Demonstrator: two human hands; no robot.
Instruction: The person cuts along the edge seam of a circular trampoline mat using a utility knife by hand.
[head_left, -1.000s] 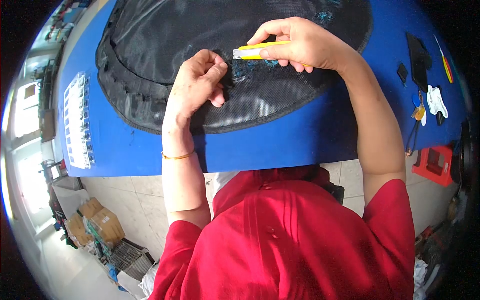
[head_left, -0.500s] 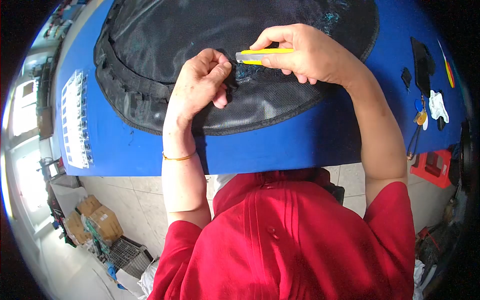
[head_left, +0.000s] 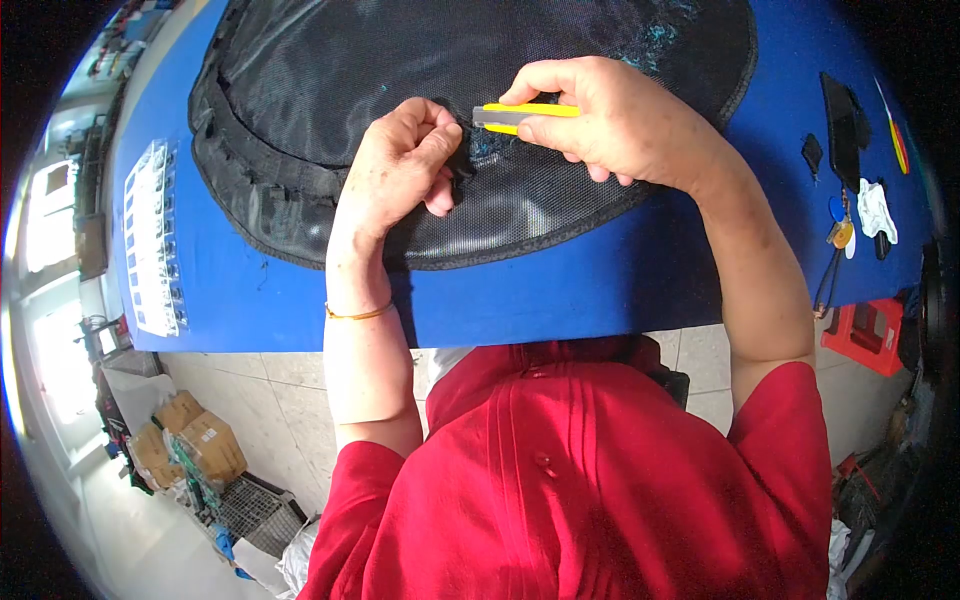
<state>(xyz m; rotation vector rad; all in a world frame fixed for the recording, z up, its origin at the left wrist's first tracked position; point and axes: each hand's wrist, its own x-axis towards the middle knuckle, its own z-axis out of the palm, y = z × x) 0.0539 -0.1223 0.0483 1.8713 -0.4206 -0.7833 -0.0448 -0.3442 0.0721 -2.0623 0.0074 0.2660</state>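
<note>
Upper centre: right fingers (head_left: 548,130) grip a yellow utility knife (head_left: 495,117); left fingers (head_left: 438,145) pinch shut, contents unclear; blue fibres (head_left: 655,42) dot black mesh (head_left: 330,90).

Viewed from the wearer's head through 1 wide-angle camera, facing forward and down at close range, across the near edge of the blue table (head_left: 520,305).

Bright windows (head_left: 62,335) line the left wall, and cardboard boxes (head_left: 200,440) sit on a pale tiled floor (head_left: 285,425).
</note>
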